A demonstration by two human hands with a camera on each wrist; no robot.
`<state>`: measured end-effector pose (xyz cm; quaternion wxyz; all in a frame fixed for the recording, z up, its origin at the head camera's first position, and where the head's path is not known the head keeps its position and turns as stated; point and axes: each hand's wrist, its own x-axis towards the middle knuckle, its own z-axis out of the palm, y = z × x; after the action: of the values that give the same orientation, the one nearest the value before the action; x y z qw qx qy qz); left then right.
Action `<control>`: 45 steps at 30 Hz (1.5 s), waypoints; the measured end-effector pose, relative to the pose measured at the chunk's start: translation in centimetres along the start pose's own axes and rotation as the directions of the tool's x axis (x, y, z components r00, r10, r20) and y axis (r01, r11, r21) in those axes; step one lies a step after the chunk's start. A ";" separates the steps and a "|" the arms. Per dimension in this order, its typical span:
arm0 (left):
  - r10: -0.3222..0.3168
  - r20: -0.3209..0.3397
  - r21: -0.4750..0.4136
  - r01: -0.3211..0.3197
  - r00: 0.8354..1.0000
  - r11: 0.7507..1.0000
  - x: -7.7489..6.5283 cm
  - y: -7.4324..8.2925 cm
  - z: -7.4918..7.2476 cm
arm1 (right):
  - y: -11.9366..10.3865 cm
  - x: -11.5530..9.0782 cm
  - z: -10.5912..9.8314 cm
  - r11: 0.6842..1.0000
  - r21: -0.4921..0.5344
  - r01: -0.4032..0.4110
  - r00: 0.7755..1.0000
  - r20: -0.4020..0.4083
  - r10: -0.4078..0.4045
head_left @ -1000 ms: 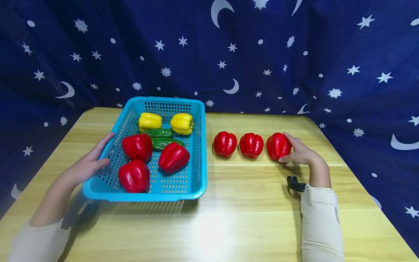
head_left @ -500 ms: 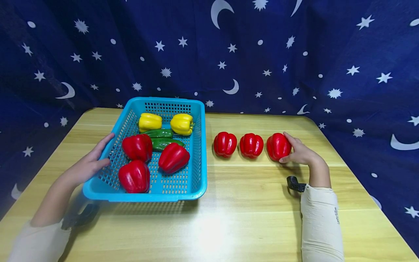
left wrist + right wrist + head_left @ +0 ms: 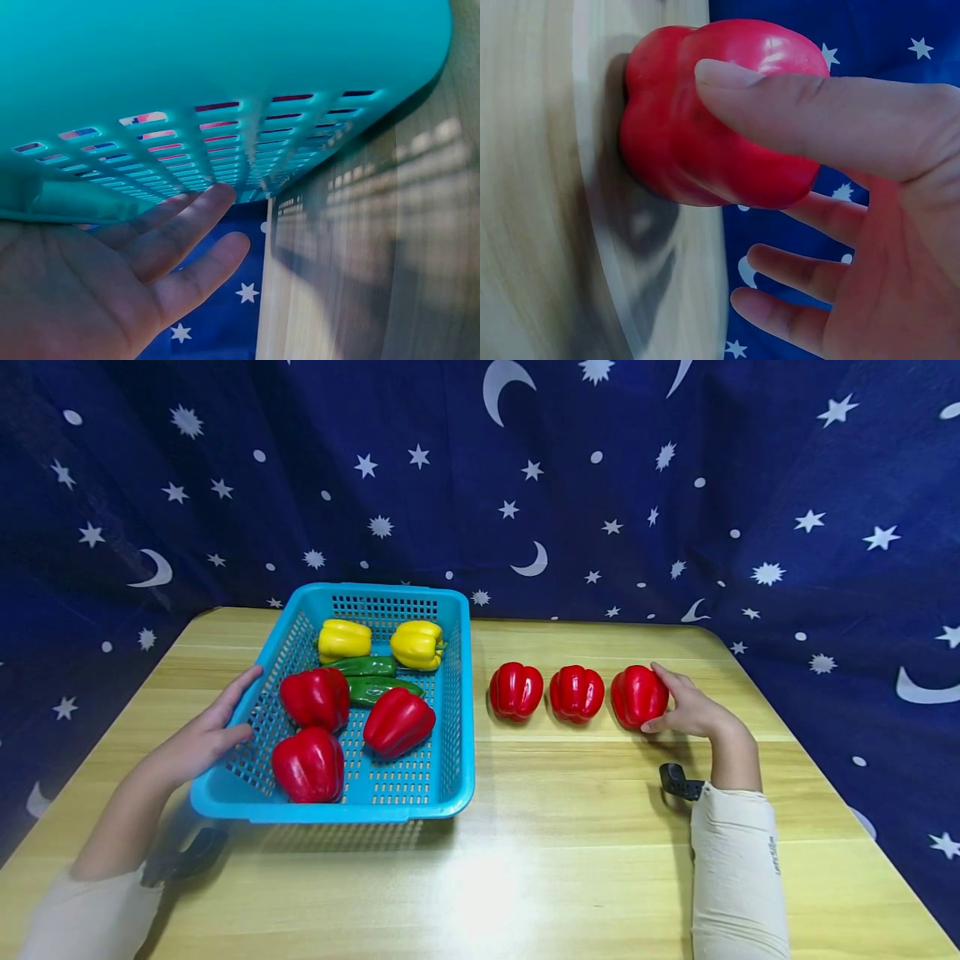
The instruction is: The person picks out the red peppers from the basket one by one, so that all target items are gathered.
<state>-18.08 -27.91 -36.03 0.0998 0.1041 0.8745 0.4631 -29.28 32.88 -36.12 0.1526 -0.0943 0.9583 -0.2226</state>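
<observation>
My left hand (image 3: 197, 739) grips the blue plastic basket (image 3: 330, 812) at its left rim, thumb over the edge. In the left wrist view its fingers (image 3: 184, 232) lie along the outside of the slotted wall, under the rim. On the right of the table, my right hand (image 3: 693, 712) holds a red bell pepper (image 3: 636, 697) between thumb and forefinger. The right wrist view shows the thumb (image 3: 780, 105) across that pepper's side, the other fingers spread away from it. Two more red bell peppers, the middle one (image 3: 576, 693) and the left one (image 3: 516, 691), complete a row.
Inside the basket lie three red bell peppers, one at the right (image 3: 397, 721), two yellow bell peppers, one at the back left (image 3: 343, 639), and two long green vegetables (image 3: 382, 689). A dark blue star-and-moon curtain (image 3: 450, 477) hangs behind the wooden table (image 3: 570, 860).
</observation>
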 end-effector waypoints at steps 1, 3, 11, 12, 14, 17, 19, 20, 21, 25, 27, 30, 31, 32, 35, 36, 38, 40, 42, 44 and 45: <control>0.000 -0.001 0.002 0.000 1.000 1.000 0.0 0.0 0.0 | 0.0 0.0 0.0 1.000 -0.001 0.001 1.000 0.000 -0.001; -0.001 -0.003 0.006 0.001 1.000 1.000 0.0 0.0 0.0 | 0.0 0.0 0.0 1.000 -0.002 0.005 1.000 -0.001 -0.005; 0.001 -0.004 0.015 -0.001 1.000 1.000 -0.1 -0.2 0.0 | -0.5 -0.1 0.0 1.000 0.016 0.009 1.000 -0.013 -0.009; 0.001 -0.004 0.012 -0.001 1.000 1.000 0.0 -0.2 0.0 | -0.6 -0.2 -0.1 1.000 0.012 0.009 1.000 -0.014 -0.009; 0.000 -0.002 0.006 0.000 1.000 1.000 0.0 -0.2 0.0 | -0.8 -0.3 -0.2 1.000 -0.001 0.015 1.000 -0.021 -0.015; 0.003 -0.001 0.002 -0.003 1.000 1.000 0.0 -0.2 0.0 | -1.3 -0.4 -0.4 1.000 -0.015 0.023 0.999 -0.033 -0.024; 0.004 -0.001 0.003 -0.004 1.000 1.000 0.0 -0.2 0.0 | -1.7 -0.5 -0.5 0.999 -0.018 0.032 0.999 -0.039 -0.033; 0.005 -0.001 0.002 -0.005 1.000 1.000 0.0 -0.2 0.0 | -1.9 -0.5 -0.6 0.999 -0.018 0.038 0.998 -0.042 -0.039; 0.004 -0.001 0.002 -0.004 1.000 1.000 0.0 -0.2 0.0 | -2.1 -0.6 -0.6 0.999 -0.017 0.043 0.998 -0.047 -0.044; -0.006 0.001 -0.002 0.006 1.000 1.000 0.1 -0.2 -0.1 | -3.0 -0.7 -0.6 0.998 -0.025 0.061 0.996 -0.065 -0.063; -0.014 0.003 -0.001 0.014 1.000 1.000 0.1 -0.1 -0.1 | -3.6 -0.7 -0.5 0.998 -0.031 0.064 0.994 -0.082 -0.066; -0.021 0.004 0.002 0.021 1.000 1.000 0.2 -0.1 -0.1 | -4.5 -0.5 -0.3 0.996 -0.032 0.082 0.989 -0.123 -0.085; -0.021 0.004 0.002 0.021 1.000 1.000 0.2 -0.1 -0.1 | -4.8 -0.5 -0.1 0.995 -0.032 0.093 0.986 -0.138 -0.096; -0.021 0.004 0.003 0.021 1.000 1.000 0.2 -0.1 -0.1 | -5.2 -0.4 0.0 0.994 -0.032 0.109 0.982 -0.153 -0.113; -0.019 0.003 0.004 0.019 1.000 1.000 0.2 0.0 -0.2 | -6.4 -0.2 0.5 0.987 -0.033 0.159 0.970 -0.183 -0.162; -0.017 0.002 0.003 0.017 1.000 1.000 0.2 0.0 -0.2 | -6.9 -0.2 0.7 0.984 -0.033 0.173 0.966 -0.188 -0.176; -0.016 0.001 0.002 0.016 1.000 1.000 0.2 0.0 -0.2 | -7.7 -0.1 1.0 0.980 -0.032 0.198 0.961 -0.192 -0.201; -0.014 0.000 0.003 0.014 1.000 1.000 0.2 0.0 -0.1 | -8.4 0.0 1.3 0.976 -0.036 0.213 0.957 -0.194 -0.216; -0.013 -0.003 0.004 0.013 1.000 1.000 0.2 0.0 -0.1 | -9.1 0.1 1.6 0.972 -0.036 0.231 0.952 -0.197 -0.234; -0.013 -0.005 0.003 0.013 1.000 1.000 0.2 0.0 -0.1 | -9.9 0.2 1.9 0.968 -0.031 0.248 0.947 -0.201 -0.249; -0.014 -0.005 0.003 0.014 1.000 1.000 0.2 0.0 -0.1 | -10.3 0.3 2.0 0.966 -0.028 0.257 0.944 -0.205 -0.257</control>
<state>-18.33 -27.87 -35.97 0.1007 0.0971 0.8760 0.4615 -27.75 22.94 -33.26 0.0217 -0.1949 0.9486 -0.2485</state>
